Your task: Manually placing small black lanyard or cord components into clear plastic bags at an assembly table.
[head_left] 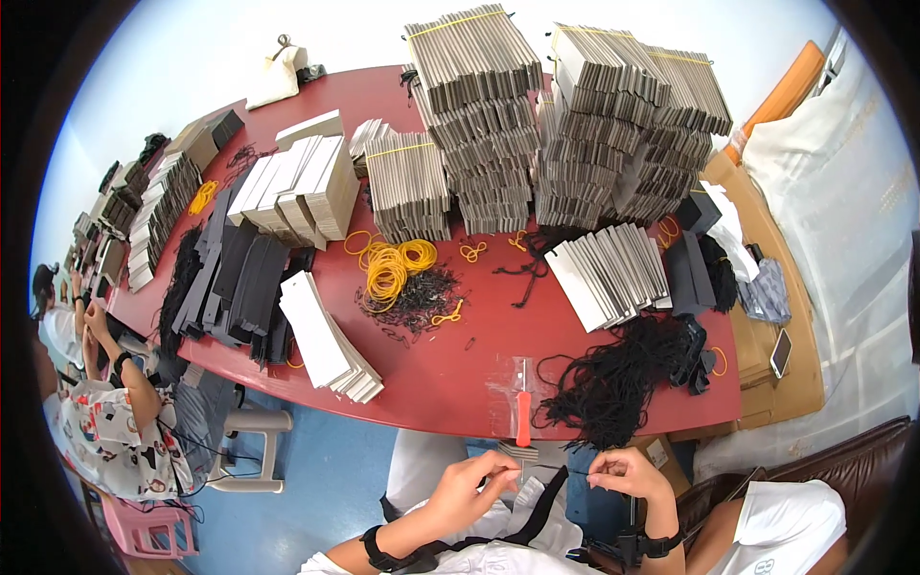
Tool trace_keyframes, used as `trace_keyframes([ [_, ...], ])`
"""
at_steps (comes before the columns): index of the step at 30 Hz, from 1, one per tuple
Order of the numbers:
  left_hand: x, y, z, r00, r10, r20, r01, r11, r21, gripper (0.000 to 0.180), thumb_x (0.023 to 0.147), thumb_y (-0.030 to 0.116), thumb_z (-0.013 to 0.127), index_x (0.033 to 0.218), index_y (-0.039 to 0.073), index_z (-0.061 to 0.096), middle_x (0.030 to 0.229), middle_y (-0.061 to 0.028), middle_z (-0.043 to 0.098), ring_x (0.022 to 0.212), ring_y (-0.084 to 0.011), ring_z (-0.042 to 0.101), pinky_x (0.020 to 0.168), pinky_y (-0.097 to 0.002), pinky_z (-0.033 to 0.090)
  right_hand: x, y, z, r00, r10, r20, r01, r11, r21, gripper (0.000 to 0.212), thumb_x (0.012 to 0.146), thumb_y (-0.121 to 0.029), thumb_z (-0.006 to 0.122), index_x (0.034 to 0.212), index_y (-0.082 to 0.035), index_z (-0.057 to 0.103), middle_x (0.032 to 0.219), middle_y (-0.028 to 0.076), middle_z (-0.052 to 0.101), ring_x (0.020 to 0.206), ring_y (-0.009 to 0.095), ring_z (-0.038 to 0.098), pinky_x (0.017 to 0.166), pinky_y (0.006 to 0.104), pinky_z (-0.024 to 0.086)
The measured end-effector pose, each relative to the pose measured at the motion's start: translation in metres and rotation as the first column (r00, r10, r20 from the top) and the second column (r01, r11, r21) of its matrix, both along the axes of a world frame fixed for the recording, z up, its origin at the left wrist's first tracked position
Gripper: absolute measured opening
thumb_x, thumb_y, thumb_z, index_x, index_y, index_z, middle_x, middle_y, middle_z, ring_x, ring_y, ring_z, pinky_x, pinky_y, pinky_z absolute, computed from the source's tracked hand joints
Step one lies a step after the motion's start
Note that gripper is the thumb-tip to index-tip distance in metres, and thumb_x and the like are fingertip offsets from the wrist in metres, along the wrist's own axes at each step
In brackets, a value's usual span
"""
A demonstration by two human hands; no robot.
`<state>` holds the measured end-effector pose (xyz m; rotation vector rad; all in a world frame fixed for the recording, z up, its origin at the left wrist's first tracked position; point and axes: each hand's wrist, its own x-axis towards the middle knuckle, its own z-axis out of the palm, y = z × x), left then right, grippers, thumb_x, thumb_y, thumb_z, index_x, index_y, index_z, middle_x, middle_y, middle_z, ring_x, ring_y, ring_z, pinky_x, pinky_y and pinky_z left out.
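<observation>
My left hand (479,486) is closed in a pinch just below the table's front edge; what it holds is too small to make out. To its right, my right hand (625,473) pinches a thin black cord (577,471), whose short length points toward the left hand. Beside the left fingertips shows a small grey ridged piece (517,450). A black strap (544,508) lies across my lap. A red-handled tool with a thin metal shaft (523,418) rests at the table edge on clear tape. Black bands circle both wrists.
On the red table (450,379) lie a black cord heap (613,383), fanned white-grey cards (609,278), white strips (331,340), yellow rubber bands (388,273) and black clips. Tall banded grey stacks (489,125) stand behind. People sit left and right; a stool (254,446) stands left.
</observation>
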<state>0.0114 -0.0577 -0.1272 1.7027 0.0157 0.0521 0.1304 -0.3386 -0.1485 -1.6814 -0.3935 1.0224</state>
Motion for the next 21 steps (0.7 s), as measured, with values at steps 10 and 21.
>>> trace_keyframes([
  [10, -0.006, 0.013, -0.018, 0.979, -0.104, -0.177, 0.122, 0.988, 0.093, 0.028, 0.099, 0.02, 0.051, 0.113, -0.002, 0.058, 0.096, -0.0137, 0.068, 0.087, -0.0174, 0.067, 0.073, -0.0298, 0.053, -0.008, 0.028, 0.068, 0.928, 0.141, 0.345, -0.224, 0.951, 0.215, 0.007, 0.08, -0.005, 0.071, 0.085, -0.002, 0.067, 0.074, 0.004, 0.064, 0.054, 0.008, 0.049, 0.048, 0.0224, 0.037],
  [21, -0.007, 0.02, -0.023, 0.841, -0.419, -0.341, 0.063, 0.703, -0.708, 0.056, 0.102, 0.044, 0.033, 0.123, -0.004, 0.053, 0.112, -0.0142, 0.065, 0.101, -0.0194, 0.062, 0.084, -0.0307, 0.05, -0.003, 0.035, 0.055, 0.919, -0.041, 0.392, -0.039, 0.98, 0.193, 0.004, 0.078, -0.002, 0.07, 0.081, -0.001, 0.067, 0.069, 0.003, 0.063, 0.053, 0.007, 0.052, 0.047, 0.0218, 0.038],
])
